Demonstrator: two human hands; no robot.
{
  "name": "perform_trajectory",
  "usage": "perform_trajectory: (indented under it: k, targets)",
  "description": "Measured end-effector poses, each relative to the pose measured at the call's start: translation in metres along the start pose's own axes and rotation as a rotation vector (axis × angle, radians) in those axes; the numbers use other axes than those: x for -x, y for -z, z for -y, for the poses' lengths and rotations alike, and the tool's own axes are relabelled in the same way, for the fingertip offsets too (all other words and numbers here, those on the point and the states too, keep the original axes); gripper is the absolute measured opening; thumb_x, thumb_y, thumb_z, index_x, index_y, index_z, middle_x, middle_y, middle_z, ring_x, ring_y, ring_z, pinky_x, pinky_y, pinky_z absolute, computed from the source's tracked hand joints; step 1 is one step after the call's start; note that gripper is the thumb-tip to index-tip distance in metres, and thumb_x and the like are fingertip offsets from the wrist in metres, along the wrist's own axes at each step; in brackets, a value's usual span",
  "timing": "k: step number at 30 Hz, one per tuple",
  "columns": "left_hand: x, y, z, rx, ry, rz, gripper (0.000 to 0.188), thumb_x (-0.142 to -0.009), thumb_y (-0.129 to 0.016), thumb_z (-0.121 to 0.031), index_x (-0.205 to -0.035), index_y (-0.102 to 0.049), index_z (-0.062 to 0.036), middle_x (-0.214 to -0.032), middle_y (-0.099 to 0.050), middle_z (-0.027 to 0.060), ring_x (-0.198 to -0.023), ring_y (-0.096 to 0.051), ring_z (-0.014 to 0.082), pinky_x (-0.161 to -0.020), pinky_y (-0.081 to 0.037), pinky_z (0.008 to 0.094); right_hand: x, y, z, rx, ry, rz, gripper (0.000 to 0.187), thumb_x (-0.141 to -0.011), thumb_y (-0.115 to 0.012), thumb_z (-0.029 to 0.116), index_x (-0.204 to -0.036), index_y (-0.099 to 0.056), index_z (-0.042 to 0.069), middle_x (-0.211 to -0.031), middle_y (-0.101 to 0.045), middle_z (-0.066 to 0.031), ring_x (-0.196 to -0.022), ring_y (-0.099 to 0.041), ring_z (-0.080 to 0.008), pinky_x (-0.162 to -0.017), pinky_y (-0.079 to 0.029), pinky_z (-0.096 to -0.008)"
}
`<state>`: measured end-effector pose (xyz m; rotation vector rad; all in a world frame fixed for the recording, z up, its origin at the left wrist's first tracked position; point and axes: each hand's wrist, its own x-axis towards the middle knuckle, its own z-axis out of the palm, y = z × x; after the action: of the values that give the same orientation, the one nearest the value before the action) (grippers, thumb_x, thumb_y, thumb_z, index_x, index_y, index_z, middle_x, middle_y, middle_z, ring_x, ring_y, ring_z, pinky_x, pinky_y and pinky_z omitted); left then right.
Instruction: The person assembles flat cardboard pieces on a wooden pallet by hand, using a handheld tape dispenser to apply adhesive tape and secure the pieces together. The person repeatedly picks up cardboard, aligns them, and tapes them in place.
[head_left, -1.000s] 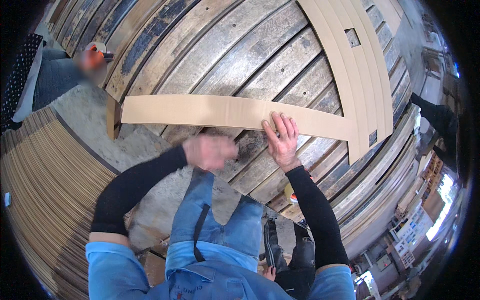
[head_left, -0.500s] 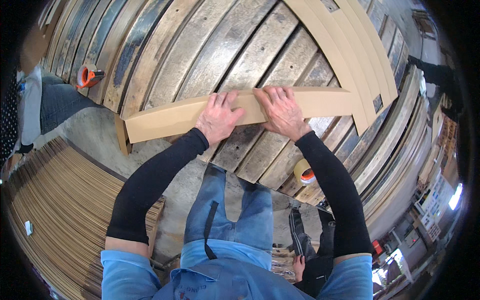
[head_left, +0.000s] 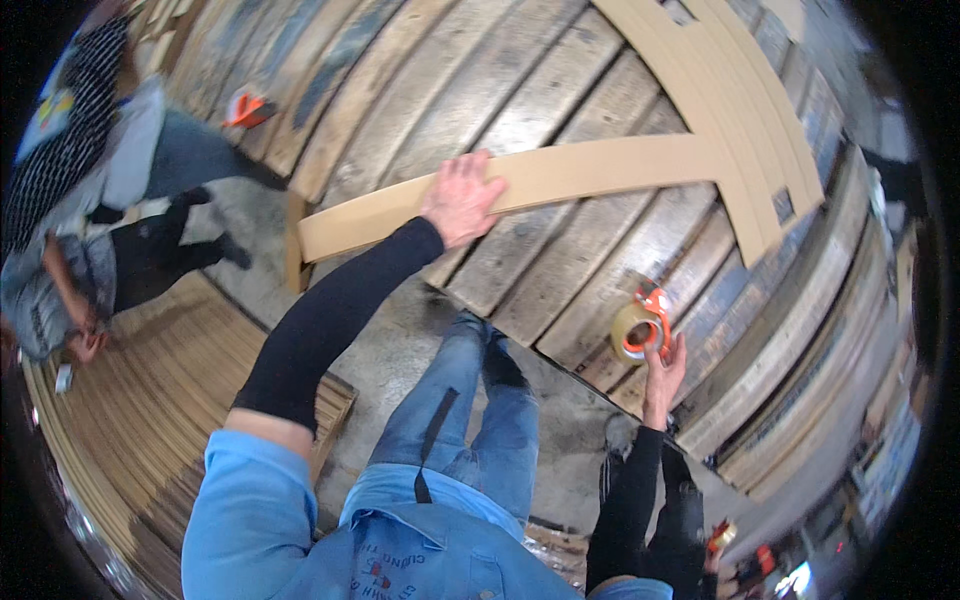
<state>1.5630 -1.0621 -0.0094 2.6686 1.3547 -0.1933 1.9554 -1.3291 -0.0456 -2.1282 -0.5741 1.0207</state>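
Left hand [head_left: 463, 203] palm down across cardboard strip [head_left: 600, 163], thumb spread from fingers; strip extends both sides of hand over slatted bench [head_left: 560, 262]. Right hand [head_left: 663, 378] at near rim of tape roll [head_left: 627, 326]; whether pinching, cannot tell.

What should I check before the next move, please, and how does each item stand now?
1. Left hand on the cardboard strip: ok, it rests across it.
2. Right hand at the near tape dispenser: ok, fingers are at the roll.
3. Firm hold on that dispenser: cannot tell.
4. Strip wholly over the slatted table: not ok, its left end overhangs the edge.
5. Far tape dispenser clear of both hands: ok.
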Motion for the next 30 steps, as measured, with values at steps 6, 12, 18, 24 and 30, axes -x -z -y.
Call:
perform_trajectory:
  k: [6,12,18,24,30]
  targets:
    - [-0.012,-0.012,0.002,0.067,-0.041,-0.067,0.054,-0.087,-0.071,-0.054,-0.121,-0.064,-0.0128,-0.136,-0.047,0.0222,-0.125,-0.048,0.0392,-0.102,-0.041,0.0513,-0.034,-0.02,-0.003,0.422,0.088,0.16,0.045,-0.074,-0.078,0.013,-0.111,-0.061,-0.005,-0.104,-0.066,-0.015,-0.092,-0.062,-0.023,-0.083,-0.052,-0.0369]
    - [-0.007,-0.023,-0.001,0.121,-0.014,-0.19,0.049,-0.082,-0.076,-0.051,-0.115,-0.067,-0.015,-0.135,-0.048,0.0198,-0.123,-0.05,0.0372,-0.103,-0.04,0.0509,0.032,-0.04,0.063,-0.255,-0.289,0.496,0.045,-0.079,-0.068,-0.003,-0.123,-0.054,0.0,-0.111,-0.065,-0.0121,-0.09,-0.067,-0.0186,-0.082,-0.056,-0.0365]
    - [-0.016,-0.013,-0.003,0.193,0.02,-0.191,0.045,-0.08,-0.079,-0.045,-0.112,-0.07,-0.0153,-0.132,-0.051,0.0176,-0.122,-0.052,0.0352,-0.102,-0.041,0.0498,0.04,-0.094,0.253,0.213,0.782,0.288,0.056,-0.072,-0.063,-0.001,-0.128,-0.063,0.001,-0.136,-0.058,-0.0185,-0.128,-0.058,-0.0322,-0.109,-0.045,-0.042]
    - [-0.027,-0.04,0.018,0.444,-0.198,-0.356,0.039,-0.08,-0.073,-0.041,-0.11,-0.07,-0.0169,-0.104,-0.07,0.0123,-0.101,-0.064,0.0346,-0.089,-0.05,0.0507,-0.031,-0.225,0.288,0.835,0.942,0.358,0.042,-0.08,-0.071,0.02,-0.118,-0.074,0.002,-0.11,-0.073,-0.0209,-0.107,-0.07,-0.0349,-0.094,-0.053,-0.0443]
    - [-0.026,-0.023,-0.021,0.155,0.017,-0.143,0.049,-0.063,-0.081,-0.056,-0.101,-0.075,-0.0255,-0.121,-0.064,0.0138,-0.121,-0.057,0.0342,-0.099,-0.041,0.0538,-0.045,-0.192,0.287,0.762,0.815,0.63,0.037,-0.081,-0.071,0.006,-0.117,-0.074,-0.003,-0.1,-0.075,-0.0189,-0.092,-0.073,-0.0314,-0.087,-0.055,-0.0402]
